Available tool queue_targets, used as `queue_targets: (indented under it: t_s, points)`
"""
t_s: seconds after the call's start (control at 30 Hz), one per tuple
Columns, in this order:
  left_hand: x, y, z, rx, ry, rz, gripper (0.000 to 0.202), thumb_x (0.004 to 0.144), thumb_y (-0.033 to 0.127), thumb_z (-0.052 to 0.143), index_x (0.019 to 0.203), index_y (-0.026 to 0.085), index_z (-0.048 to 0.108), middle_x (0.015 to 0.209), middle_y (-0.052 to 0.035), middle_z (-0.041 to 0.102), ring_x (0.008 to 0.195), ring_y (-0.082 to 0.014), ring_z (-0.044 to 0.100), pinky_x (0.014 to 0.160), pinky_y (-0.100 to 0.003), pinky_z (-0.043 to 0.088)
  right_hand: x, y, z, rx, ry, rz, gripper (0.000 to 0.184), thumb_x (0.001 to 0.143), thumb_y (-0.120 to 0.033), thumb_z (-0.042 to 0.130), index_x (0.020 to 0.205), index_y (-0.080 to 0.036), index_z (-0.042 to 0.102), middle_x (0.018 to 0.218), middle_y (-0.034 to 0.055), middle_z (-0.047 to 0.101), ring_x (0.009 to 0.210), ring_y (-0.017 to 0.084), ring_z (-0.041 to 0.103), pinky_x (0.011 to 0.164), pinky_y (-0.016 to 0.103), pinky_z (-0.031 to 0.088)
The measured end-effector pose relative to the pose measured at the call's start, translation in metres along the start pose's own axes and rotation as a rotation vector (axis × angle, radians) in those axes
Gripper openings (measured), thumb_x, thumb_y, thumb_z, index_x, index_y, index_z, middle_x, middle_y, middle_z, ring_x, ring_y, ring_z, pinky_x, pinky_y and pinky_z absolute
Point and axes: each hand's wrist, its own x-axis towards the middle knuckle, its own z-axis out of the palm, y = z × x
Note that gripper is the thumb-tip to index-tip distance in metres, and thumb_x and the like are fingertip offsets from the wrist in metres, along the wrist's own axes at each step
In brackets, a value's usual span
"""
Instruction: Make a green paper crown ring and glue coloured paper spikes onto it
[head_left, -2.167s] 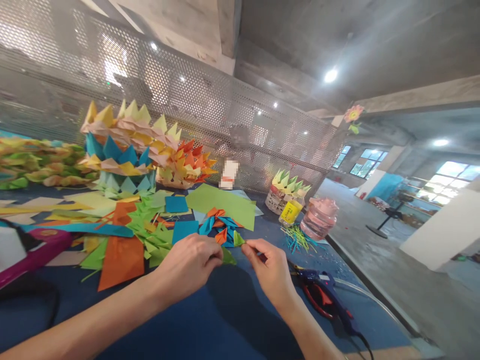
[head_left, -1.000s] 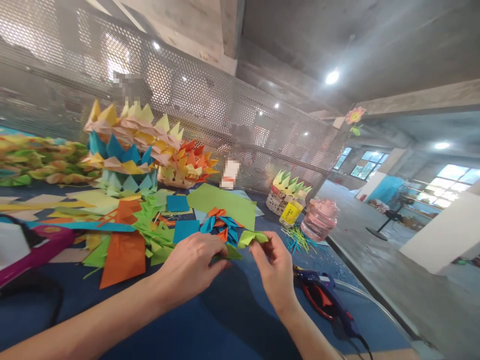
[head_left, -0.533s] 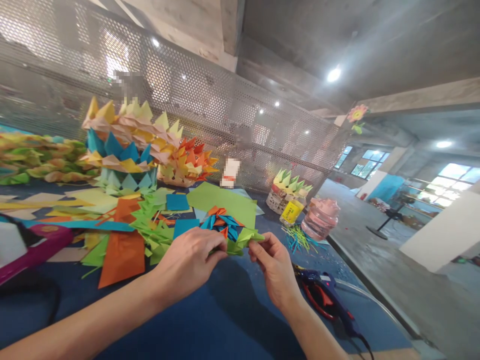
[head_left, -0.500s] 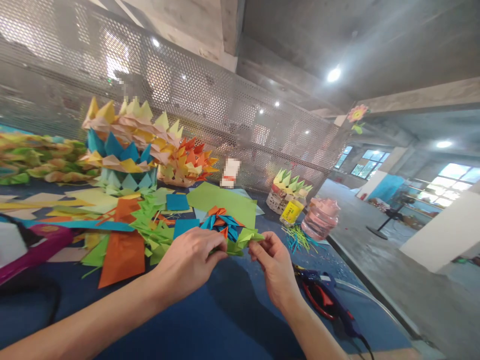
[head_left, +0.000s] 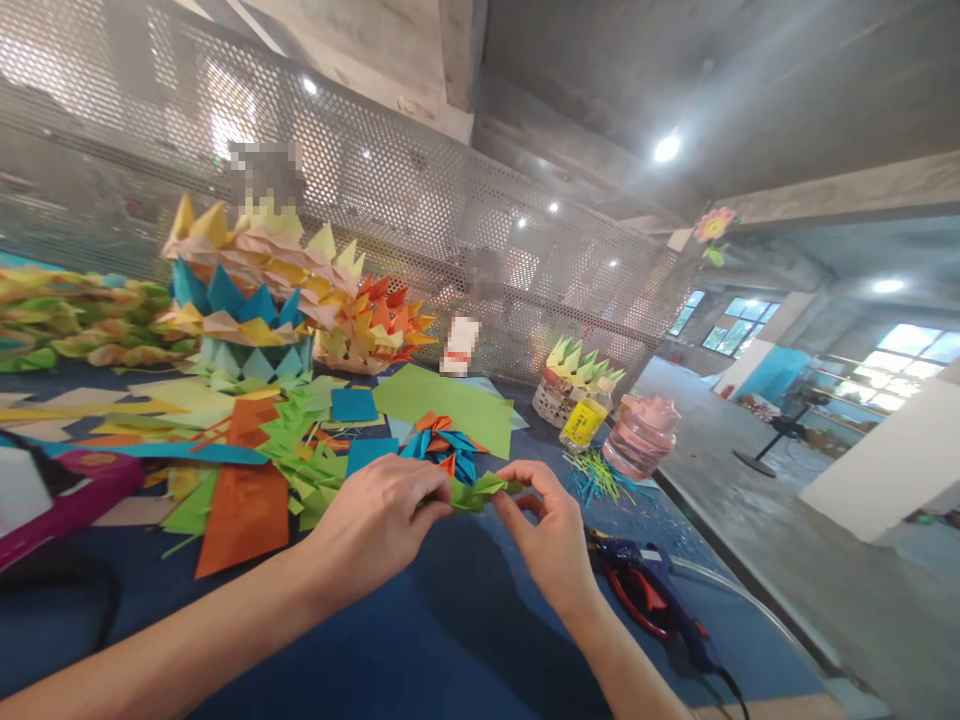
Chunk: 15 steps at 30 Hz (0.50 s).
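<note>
My left hand [head_left: 379,520] and my right hand [head_left: 546,535] meet above the dark blue table [head_left: 420,640], both pinching a small folded green paper piece [head_left: 474,492] between their fingertips. The left fingers grip its left end, the right thumb and forefinger its right end. Just behind it lies a cluster of folded blue and orange paper units [head_left: 442,448]. Left of my hands lie scattered green folded units [head_left: 304,460] and an orange sheet [head_left: 244,515].
A blue glue gun [head_left: 645,595] lies right of my right hand. A green sheet [head_left: 446,405], a yellow-labelled bottle [head_left: 581,422], a pink jar [head_left: 637,435] and a small basket [head_left: 559,395] stand behind. Tall folded-paper stacks [head_left: 247,290] line a perforated metal screen [head_left: 450,240]. A pink tool [head_left: 67,495] lies at left.
The green piece has gone from one small point to a longer folded shape held at both ends. My right hand lifted, then came back down; its thumb and forefinger now pinch the right end.
</note>
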Motion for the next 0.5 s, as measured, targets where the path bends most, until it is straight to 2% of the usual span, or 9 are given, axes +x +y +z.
queue_targets:
  t_s: [0.2, 0.37, 0.5]
  points:
    - [0.0004, -0.0009, 0.0017, 0.004, -0.014, -0.007, 0.013, 0.087, 0.020, 0.055, 0.076, 0.021, 0.061, 0.074, 0.0015, 0.066, 0.075, -0.0187, 0.060, 0.069, -0.029, 0.039, 0.0013, -0.0001, -0.0015, -0.007, -0.027, 0.029, 0.009, 0.076, -0.028, 0.067, 0.079, -0.019, 0.066, 0.081, 0.0027, 0.065, 0.072, 0.016, 0.058, 0.065, 0.027, 0.046]
    - [0.0014, -0.0012, 0.0012, -0.014, -0.022, -0.013, 0.012, 0.087, 0.020, 0.055, 0.076, 0.021, 0.061, 0.075, 0.0011, 0.066, 0.075, -0.0189, 0.060, 0.069, -0.030, 0.040, -0.0001, 0.0015, 0.0000, 0.056, -0.097, 0.109, 0.018, 0.077, -0.035, 0.068, 0.078, -0.018, 0.064, 0.074, 0.0012, 0.066, 0.065, 0.014, 0.058, 0.060, 0.025, 0.047]
    - [-0.0002, 0.0000, -0.0002, -0.018, -0.005, -0.006, 0.013, 0.087, 0.020, 0.054, 0.076, 0.021, 0.061, 0.074, 0.0014, 0.067, 0.074, -0.0181, 0.060, 0.069, -0.029, 0.040, 0.0002, 0.0016, 0.0007, 0.062, -0.105, 0.124, 0.020, 0.077, -0.037, 0.069, 0.079, -0.017, 0.064, 0.074, 0.0011, 0.065, 0.063, 0.013, 0.056, 0.057, 0.023, 0.045]
